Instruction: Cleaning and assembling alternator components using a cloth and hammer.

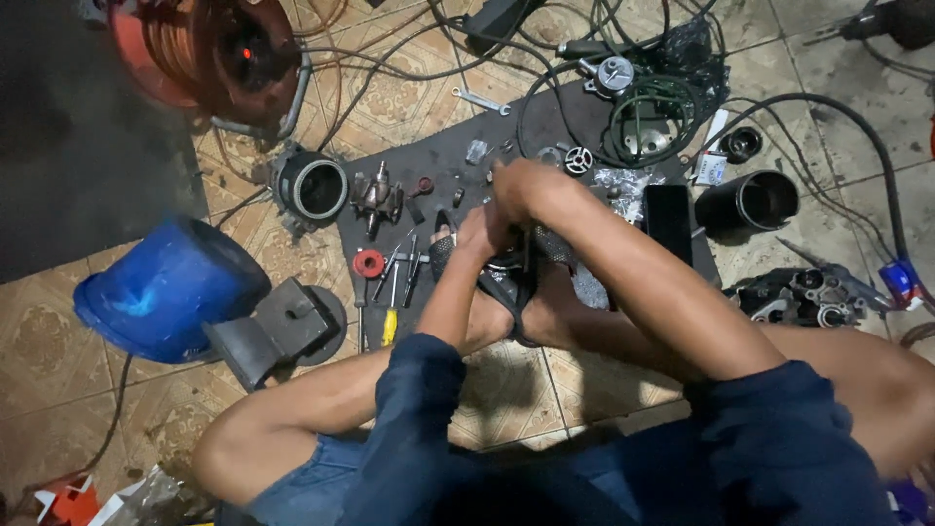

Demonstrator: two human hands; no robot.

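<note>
I sit on a tiled floor with a dark mat (443, 161) in front of me. My left hand (479, 234) and my right hand (521, 185) meet over a small dark metal part (506, 263) held between my feet. Both hands are closed around it; their fingers hide most of it. A sandal (511, 292) lies under the hands. A motor armature (377, 197) and a grey cylindrical housing (312, 187) lie to the left on the mat's edge.
Screwdrivers (392, 292) and a red ring (369, 263) lie left of the hands. A blue plastic can (166, 289), a metal block (273, 331), an orange cable reel (209, 49), a black tube (748, 202), a black phone-like slab (668, 222), cables and a gear housing (804, 297) surround the mat.
</note>
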